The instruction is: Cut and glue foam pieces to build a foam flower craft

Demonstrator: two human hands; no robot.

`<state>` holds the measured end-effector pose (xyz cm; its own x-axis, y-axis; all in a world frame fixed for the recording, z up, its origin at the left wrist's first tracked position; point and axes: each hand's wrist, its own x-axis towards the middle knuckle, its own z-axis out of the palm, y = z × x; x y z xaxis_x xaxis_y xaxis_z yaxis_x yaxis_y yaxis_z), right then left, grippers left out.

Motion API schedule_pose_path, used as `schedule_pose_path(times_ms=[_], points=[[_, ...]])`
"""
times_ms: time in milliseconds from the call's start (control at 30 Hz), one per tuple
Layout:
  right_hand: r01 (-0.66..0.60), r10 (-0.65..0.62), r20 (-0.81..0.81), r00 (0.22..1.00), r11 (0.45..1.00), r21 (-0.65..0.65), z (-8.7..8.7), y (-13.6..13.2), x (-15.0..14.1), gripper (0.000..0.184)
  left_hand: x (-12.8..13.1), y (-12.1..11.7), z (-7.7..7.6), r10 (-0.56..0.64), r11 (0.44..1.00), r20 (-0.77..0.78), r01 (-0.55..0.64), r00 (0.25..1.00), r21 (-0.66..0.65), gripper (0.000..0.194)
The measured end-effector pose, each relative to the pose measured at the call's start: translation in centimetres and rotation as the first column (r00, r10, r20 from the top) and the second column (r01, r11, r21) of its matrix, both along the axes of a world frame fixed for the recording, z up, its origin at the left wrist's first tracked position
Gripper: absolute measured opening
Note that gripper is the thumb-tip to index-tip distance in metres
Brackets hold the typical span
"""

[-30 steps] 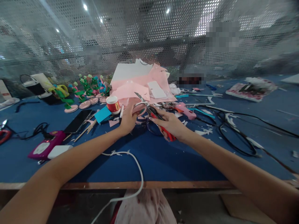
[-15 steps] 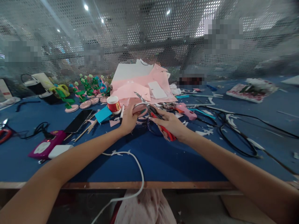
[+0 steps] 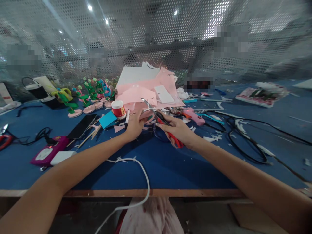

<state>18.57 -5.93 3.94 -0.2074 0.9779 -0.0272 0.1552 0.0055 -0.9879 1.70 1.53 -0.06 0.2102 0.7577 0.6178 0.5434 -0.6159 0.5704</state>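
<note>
My left hand (image 3: 134,126) pinches a curved pink piece (image 3: 147,114) that looks like craft paper or foam. In my right hand (image 3: 182,130) is a pair of scissors with red and black handles (image 3: 177,140). The scissor blades (image 3: 146,102) point up and left, against the far edge of the pink piece. Whether they bite into it cannot be made out. Below the scissors lies a dark purple ring (image 3: 159,134). A white marker (image 3: 127,117) and a red-and-white jar (image 3: 118,109) are just left of my left hand.
Pink sheets (image 3: 137,92) stand behind my hands. At right are a pink glue gun (image 3: 196,117) and a looped black cable (image 3: 234,139). Leftward are paper flowers on pink bases (image 3: 75,113), a phone (image 3: 82,126) and a purple power strip (image 3: 46,153). A white cable (image 3: 145,174) crosses the table's front edge.
The pink piece has turned slightly between my left fingers, and the scissor tips have dipped a little. Both arms stay nearly where they were.
</note>
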Motion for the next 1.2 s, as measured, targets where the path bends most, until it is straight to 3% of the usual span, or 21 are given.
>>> schedule_pose_path(times_ms=[333, 633, 833, 967, 1100, 1200], points=[[-0.014, 0.014, 0.011, 1.0, 1.0, 0.021, -0.28, 0.31, -0.03, 0.067, 0.1, 0.12, 0.3, 0.0, 0.999, 0.183, 0.009, 0.983, -0.049, 0.023], [-0.007, 0.004, 0.047, 0.999, 0.998, 0.058, -0.38, 0.28, 0.17, 0.066, 0.29, -0.46, 0.39, 0.044, 0.999, -0.049, -0.046, 0.998, -0.029, 0.011], [0.081, -0.08, -0.031, 0.996, 0.996, 0.042, -0.06, 0.6, 0.2, 0.068, 0.44, -0.06, 0.49, 0.142, 0.978, 0.146, -0.116, 0.979, -0.171, 0.022], [0.169, -0.168, -0.091, 0.982, 0.986, 0.006, 0.13, 0.79, 0.41, 0.068, 0.4, 0.15, 0.42, 0.067, 0.99, 0.229, -0.036, 0.971, -0.138, 0.023], [0.094, -0.094, -0.01, 0.996, 0.994, 0.051, 0.02, 0.59, 0.33, 0.069, 0.35, 0.09, 0.53, -0.032, 0.992, 0.266, 0.062, 0.964, -0.106, 0.027], [0.058, -0.061, 0.047, 0.997, 0.996, 0.062, -0.05, 0.37, 0.21, 0.065, 0.27, 0.0, 0.61, -0.052, 0.996, 0.23, 0.067, 0.972, -0.059, 0.034]])
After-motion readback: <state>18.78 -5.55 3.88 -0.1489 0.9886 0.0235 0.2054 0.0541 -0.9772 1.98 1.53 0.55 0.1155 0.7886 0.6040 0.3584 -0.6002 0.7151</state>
